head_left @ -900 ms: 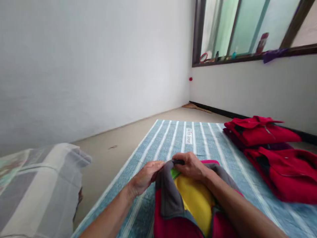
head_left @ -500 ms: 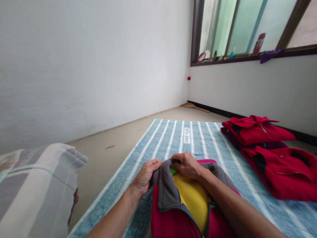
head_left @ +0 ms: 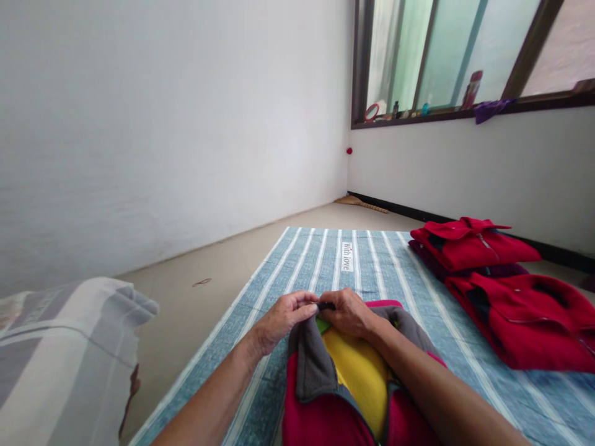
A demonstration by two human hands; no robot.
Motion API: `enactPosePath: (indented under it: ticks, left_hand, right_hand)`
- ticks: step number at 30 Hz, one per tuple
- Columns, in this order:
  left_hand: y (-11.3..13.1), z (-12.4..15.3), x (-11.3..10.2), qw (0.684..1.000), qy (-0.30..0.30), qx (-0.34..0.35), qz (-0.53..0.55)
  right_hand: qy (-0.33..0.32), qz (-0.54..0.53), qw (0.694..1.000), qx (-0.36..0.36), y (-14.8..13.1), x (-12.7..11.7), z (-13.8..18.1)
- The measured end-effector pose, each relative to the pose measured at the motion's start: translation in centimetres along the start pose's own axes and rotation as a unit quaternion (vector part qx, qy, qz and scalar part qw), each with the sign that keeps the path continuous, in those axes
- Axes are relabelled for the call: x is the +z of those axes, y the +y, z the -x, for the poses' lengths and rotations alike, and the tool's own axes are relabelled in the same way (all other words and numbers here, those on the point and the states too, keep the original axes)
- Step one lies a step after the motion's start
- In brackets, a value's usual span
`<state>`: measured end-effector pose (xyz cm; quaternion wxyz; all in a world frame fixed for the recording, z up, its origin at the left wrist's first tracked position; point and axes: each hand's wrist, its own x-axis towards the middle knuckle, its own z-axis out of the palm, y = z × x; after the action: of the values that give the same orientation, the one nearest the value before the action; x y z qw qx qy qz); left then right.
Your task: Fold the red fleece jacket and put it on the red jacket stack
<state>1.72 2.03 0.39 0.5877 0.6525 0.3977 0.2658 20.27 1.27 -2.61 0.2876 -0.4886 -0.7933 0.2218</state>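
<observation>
A red fleece jacket [head_left: 325, 415] with a grey collar and yellow lining lies on a blue striped mat [head_left: 325, 260] right in front of me. My left hand [head_left: 283, 319] pinches the left tip of the grey collar. My right hand [head_left: 348, 313] grips the other collar tip, where a dark zip end shows between the fingers. The two hands meet at the top of the jacket, fingertips touching.
Two folded red jackets [head_left: 474, 244] [head_left: 525, 319] lie on the mat's right side, one stacked on a dark garment. A grey and white bundle of cloth [head_left: 65, 353] sits on the floor at the left. White walls and a window sill [head_left: 465, 111] with small items lie beyond.
My left hand has moved in from beside the collar and closed on its tip, meeting my right hand. The view has shifted slightly.
</observation>
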Motion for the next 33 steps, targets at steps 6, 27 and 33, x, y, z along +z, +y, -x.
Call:
enactPosePath:
  ticks: [6,27,33]
  left_hand:
    - [1.0,0.7,1.3,0.953,0.123,0.020,-0.275]
    - [4.1,0.5,3.8,0.764,0.109,-0.041,-0.635]
    - [4.2,0.1,4.9,0.733,0.134,-0.038,-0.666]
  right_hand:
    - [0.000,0.006,1.000,-0.003,0.1,0.1,-0.2]
    - [-0.021,0.091,0.995,-0.042,-0.6,-0.5,0.4]
    - [-0.015,0.109,0.993,-0.046,-0.6,-0.5,0.2]
